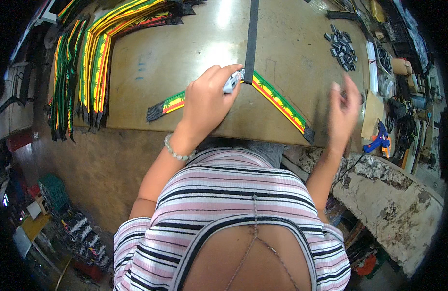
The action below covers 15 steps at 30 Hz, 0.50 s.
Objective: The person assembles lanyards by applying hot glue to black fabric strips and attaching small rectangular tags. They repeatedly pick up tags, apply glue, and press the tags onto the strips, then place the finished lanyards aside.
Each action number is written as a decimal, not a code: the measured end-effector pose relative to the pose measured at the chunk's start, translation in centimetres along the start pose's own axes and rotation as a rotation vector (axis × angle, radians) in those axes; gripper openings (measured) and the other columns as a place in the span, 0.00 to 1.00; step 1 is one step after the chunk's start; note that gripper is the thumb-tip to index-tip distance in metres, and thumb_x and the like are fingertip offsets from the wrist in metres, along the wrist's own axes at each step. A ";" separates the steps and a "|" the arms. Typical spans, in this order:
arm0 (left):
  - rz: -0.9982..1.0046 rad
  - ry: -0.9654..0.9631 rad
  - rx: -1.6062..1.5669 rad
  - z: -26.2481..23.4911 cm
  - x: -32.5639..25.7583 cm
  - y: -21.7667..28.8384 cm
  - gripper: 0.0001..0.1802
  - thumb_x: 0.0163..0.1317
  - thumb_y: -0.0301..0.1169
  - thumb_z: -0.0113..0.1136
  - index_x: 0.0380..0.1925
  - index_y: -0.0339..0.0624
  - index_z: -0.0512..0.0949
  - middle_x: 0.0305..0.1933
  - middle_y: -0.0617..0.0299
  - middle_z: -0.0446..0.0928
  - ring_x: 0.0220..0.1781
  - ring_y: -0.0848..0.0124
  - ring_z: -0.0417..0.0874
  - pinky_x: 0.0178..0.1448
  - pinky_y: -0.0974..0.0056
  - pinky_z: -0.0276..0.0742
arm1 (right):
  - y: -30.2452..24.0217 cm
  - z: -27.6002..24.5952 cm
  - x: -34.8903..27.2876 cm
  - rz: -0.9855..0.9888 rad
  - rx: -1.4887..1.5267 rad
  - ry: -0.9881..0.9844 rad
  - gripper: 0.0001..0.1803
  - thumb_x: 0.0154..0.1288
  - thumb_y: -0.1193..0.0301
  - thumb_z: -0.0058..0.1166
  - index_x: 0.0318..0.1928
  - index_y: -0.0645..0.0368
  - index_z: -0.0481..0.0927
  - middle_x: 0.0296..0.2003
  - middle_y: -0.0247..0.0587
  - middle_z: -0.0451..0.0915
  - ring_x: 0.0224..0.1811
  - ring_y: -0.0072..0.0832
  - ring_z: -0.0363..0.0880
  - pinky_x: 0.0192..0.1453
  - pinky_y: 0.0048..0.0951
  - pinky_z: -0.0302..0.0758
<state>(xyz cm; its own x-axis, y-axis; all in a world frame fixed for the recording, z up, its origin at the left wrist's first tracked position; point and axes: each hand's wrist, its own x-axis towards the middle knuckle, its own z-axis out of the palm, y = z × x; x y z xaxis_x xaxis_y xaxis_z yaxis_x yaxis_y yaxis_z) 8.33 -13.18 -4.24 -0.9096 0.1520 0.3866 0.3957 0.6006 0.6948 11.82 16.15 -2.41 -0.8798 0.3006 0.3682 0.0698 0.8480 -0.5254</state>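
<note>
A Y-shaped strap lies flat near the table's front edge. Its black webbing (251,43) runs away from me, and a green, yellow and red leaf-patterned band (278,101) slants down to each side, ending in black tips. Over the left band, my left hand (210,96) is closed around a small light-grey thing (231,84) whose kind I cannot make out. Its fingertips reach the join, beside a small printed label (242,74). To the right, my right hand (344,109) is raised, slightly blurred, with thumb and forefinger apart; nothing shows between them.
Several black plastic pieces (342,48) lie piled at the back right. Bundles of patterned straps (95,68) hang over the table's left side. A blue glue gun (377,138) with a cord rests at the right edge, near brown cardboard (372,115) and bagged items.
</note>
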 end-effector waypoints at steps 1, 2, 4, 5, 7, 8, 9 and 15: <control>0.006 0.017 -0.002 -0.4 -0.2 0.0 0.12 0.57 0.26 0.68 0.42 0.43 0.85 0.29 0.53 0.79 0.28 0.58 0.81 0.34 0.59 0.76 | 2.5 -0.9 -0.3 -0.077 -0.334 0.208 0.25 0.72 0.59 0.56 0.61 0.62 0.77 0.55 0.53 0.77 0.59 0.46 0.75 0.66 0.40 0.70; 0.003 0.025 0.000 -0.8 -0.5 0.0 0.12 0.57 0.25 0.68 0.42 0.43 0.85 0.29 0.53 0.79 0.28 0.58 0.80 0.34 0.59 0.76 | 4.7 -1.5 -1.7 0.040 -0.597 0.138 0.25 0.72 0.56 0.54 0.58 0.64 0.78 0.54 0.55 0.77 0.57 0.47 0.76 0.63 0.42 0.72; -0.005 0.006 0.018 -1.4 -0.7 -0.3 0.12 0.57 0.25 0.68 0.42 0.43 0.85 0.28 0.53 0.78 0.27 0.59 0.80 0.33 0.59 0.76 | 7.8 -2.7 -3.2 0.185 -0.802 0.067 0.26 0.73 0.53 0.52 0.53 0.65 0.79 0.49 0.56 0.78 0.51 0.45 0.78 0.55 0.43 0.75; -0.010 -0.018 0.037 -1.6 -0.8 -0.5 0.12 0.57 0.26 0.68 0.42 0.43 0.85 0.28 0.54 0.78 0.27 0.58 0.80 0.33 0.59 0.76 | 8.4 -3.3 -3.2 0.220 -0.756 0.026 0.26 0.74 0.52 0.50 0.50 0.66 0.78 0.44 0.55 0.79 0.47 0.42 0.79 0.51 0.43 0.75; -0.023 -0.059 0.061 -1.7 -1.2 -0.8 0.11 0.57 0.26 0.68 0.42 0.44 0.85 0.28 0.54 0.78 0.27 0.58 0.80 0.33 0.59 0.76 | 6.9 -3.5 -3.5 0.325 -0.531 -0.070 0.25 0.75 0.51 0.48 0.45 0.66 0.77 0.35 0.49 0.78 0.38 0.36 0.79 0.43 0.41 0.75; -0.029 -0.068 0.069 -1.6 -1.3 -1.0 0.11 0.57 0.27 0.68 0.42 0.44 0.85 0.27 0.54 0.78 0.27 0.58 0.80 0.33 0.59 0.76 | 4.8 -3.7 -3.1 0.387 -0.349 -0.118 0.24 0.76 0.52 0.47 0.42 0.65 0.76 0.30 0.45 0.76 0.34 0.32 0.77 0.39 0.38 0.73; -0.036 -0.070 0.078 -1.5 -1.4 -1.2 0.11 0.57 0.27 0.68 0.42 0.44 0.85 0.27 0.55 0.77 0.27 0.58 0.80 0.33 0.58 0.76 | 2.1 -3.7 -2.4 0.449 -0.159 -0.126 0.24 0.77 0.52 0.46 0.40 0.64 0.75 0.25 0.40 0.75 0.29 0.28 0.75 0.34 0.36 0.72; -0.015 -0.002 0.082 -0.9 -2.0 -1.3 0.12 0.57 0.28 0.68 0.42 0.45 0.85 0.28 0.55 0.78 0.28 0.57 0.81 0.33 0.58 0.77 | -12.4 2.6 -4.1 0.142 0.009 -0.656 0.19 0.76 0.59 0.46 0.43 0.66 0.71 0.30 0.68 0.78 0.35 0.67 0.77 0.37 0.55 0.75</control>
<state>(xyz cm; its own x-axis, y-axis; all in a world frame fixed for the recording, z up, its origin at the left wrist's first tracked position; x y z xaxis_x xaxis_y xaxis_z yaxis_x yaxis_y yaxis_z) 9.71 -14.97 -5.40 -0.9156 0.1440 0.3756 0.3705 0.6653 0.6482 13.35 3.28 0.57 -0.9660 0.0788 -0.2461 0.2046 0.8151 -0.5419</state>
